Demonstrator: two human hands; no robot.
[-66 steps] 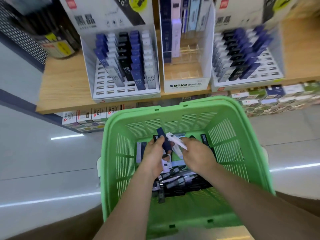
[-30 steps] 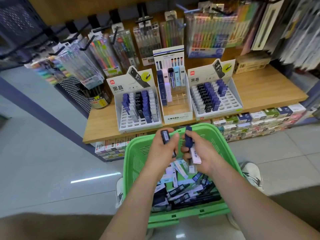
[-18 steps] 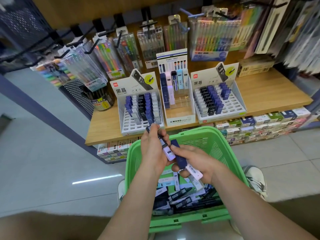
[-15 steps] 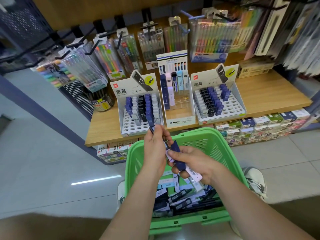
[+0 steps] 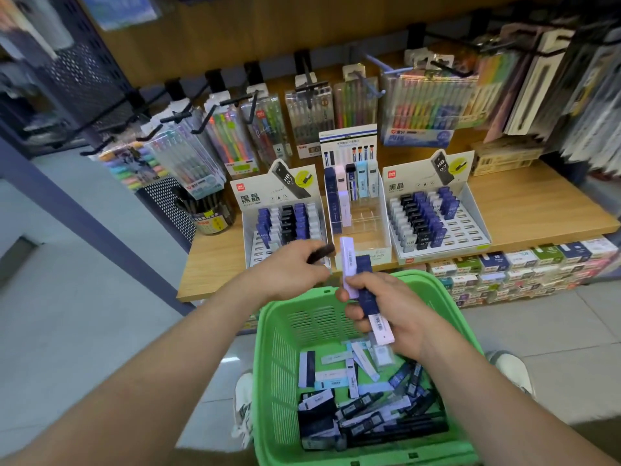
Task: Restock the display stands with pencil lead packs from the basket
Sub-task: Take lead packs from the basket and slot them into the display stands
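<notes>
Pinching a slim black pencil lead pack [image 5: 321, 253] between thumb and fingertips, a person's left hand [image 5: 289, 272] hovers at the near edge of the left white cardboard display stand [image 5: 268, 196]. The right hand [image 5: 395, 314] is curled round a fan of three longer packs: a pale lilac pack [image 5: 347, 260] standing tallest, a dark blue pack [image 5: 366, 287] beside it, and a second pale pack [image 5: 383, 327] pointing down toward the near right.

The black pack lies almost level, its long axis running left to right with the right end tipped slightly far. The packs already in the stand sit on end in their slots and lean toward the near side. The free slots visible lie just beyond and to the left of the left hand, which covers part of the near rows. That hand is plainly the nearer of the two, and the pack would likely have to be swung end-down before it could enter a slot.

Below both hands, the green slotted plastic basket [image 5: 279, 348] holds a loose heap of lead packs [image 5: 363, 408] in black, blue and pale colours. On the wooden shelf [image 5: 537, 210], a clear middle stand [image 5: 361, 237] and a right white cardboard stand [image 5: 403, 186] also show gaps.
</notes>
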